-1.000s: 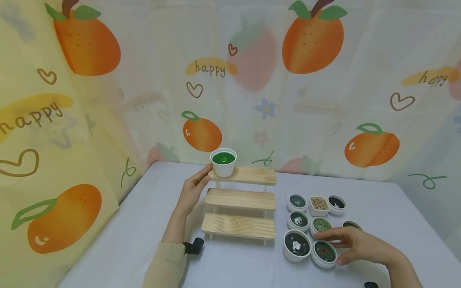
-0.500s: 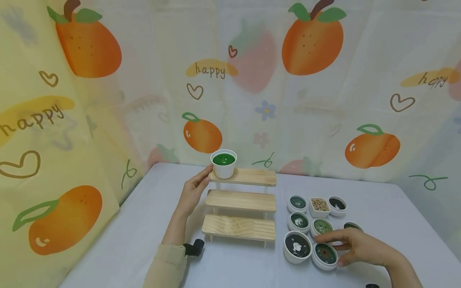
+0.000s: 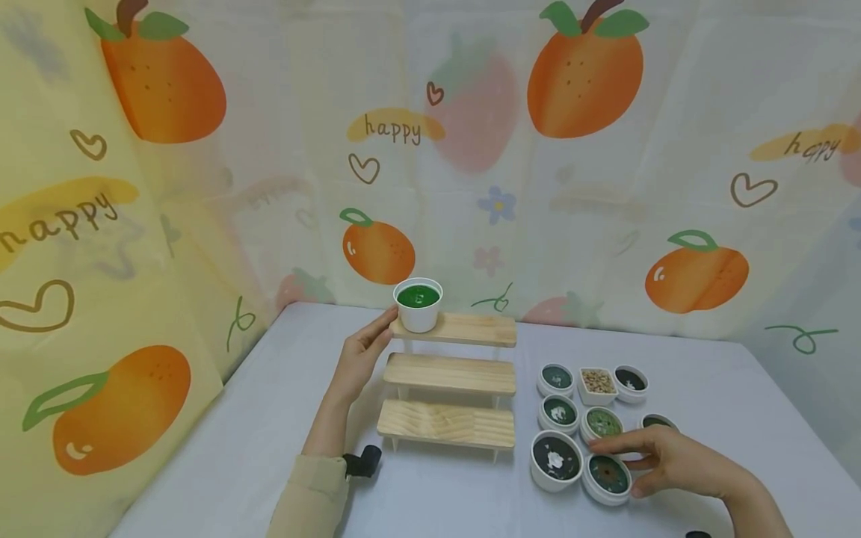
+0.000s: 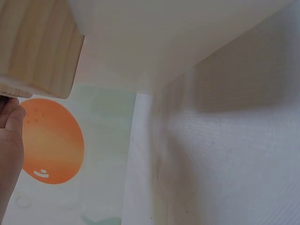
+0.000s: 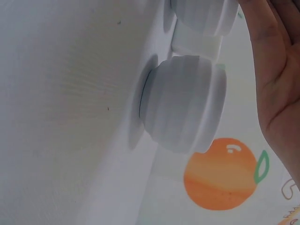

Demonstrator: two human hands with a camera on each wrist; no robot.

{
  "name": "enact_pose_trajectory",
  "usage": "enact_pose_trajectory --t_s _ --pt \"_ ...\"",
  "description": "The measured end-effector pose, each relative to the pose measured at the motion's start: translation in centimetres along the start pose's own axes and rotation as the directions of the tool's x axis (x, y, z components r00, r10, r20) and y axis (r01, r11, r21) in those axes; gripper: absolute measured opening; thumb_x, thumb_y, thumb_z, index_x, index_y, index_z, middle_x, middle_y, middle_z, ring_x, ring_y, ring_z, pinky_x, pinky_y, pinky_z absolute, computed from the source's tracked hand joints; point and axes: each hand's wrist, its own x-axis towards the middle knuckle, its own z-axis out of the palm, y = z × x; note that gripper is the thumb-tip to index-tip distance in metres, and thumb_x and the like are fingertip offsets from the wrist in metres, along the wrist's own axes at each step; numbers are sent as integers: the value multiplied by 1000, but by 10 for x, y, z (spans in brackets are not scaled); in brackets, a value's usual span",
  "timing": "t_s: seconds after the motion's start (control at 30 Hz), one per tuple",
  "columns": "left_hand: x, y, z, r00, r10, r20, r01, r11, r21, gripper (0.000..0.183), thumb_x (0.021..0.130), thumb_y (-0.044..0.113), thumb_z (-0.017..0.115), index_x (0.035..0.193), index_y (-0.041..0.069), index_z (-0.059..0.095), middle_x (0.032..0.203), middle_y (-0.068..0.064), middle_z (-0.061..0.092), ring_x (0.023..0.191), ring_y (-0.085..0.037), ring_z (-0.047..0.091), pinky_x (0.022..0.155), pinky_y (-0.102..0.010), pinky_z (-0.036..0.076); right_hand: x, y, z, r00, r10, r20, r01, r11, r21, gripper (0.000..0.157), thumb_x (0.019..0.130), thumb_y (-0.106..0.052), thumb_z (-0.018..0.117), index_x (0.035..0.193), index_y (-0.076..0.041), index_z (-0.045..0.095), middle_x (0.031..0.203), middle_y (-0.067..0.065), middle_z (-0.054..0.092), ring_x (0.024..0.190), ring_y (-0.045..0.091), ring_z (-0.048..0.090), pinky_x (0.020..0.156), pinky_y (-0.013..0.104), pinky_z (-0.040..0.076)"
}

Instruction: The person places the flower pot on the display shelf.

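Front-right of the three-tier wooden stand [image 3: 449,375], pinching the round green-filled tub [image 3: 607,478] across its rim with the right hand [image 3: 679,459]; touching the stand's top left end with extended left hand [image 3: 358,362].

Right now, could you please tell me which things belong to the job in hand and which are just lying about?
Likely the job's: wooden stand, green-filled cup on top, reddish-centred pot by the right hand, neighbouring pots, square dish.

Seemingly just surroundings: fruit-print backdrop, white table, black wrist device.

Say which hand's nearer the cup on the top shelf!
The left hand: it's beside the cup, at the shelf's end. The right hand is farther away, by the pots.
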Motion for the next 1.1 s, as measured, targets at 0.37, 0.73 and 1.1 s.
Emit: enact_pose_trajectory --t_s 0.37,0.73,1.1 --pt "3 2 4 1000 -4 9 4 1000 13 46 101 28 56 144 13 52 154 3 48 148 -13 37 122 -32 32 -3 5 5 999 33 -39 -36 996 -87 56 84 -15 75 137 -6 59 139 -16 60 120 -22 47 94 21 58" --pt "2 2 -6 999 -35 -10 35 999 16 47 101 30 56 145 15 51 154 5 47 149 -11 35 124 -34 30 7 5 2 997 42 -65 -50 991 -122 66 76 -22 83 135 -6 59 138 3 63 119 -20 48 92 7 51" --pt "4 -2 -2 1000 -28 10 28 1000 8 47 101 30 56 145 15 50 154 4 47 148 -11 35 119 -18 34 1 6 6 995 52 -80 -61 992 -106 62 75 -17 83 131 -5 60 134 23 60 116 -18 51 90 7 51"
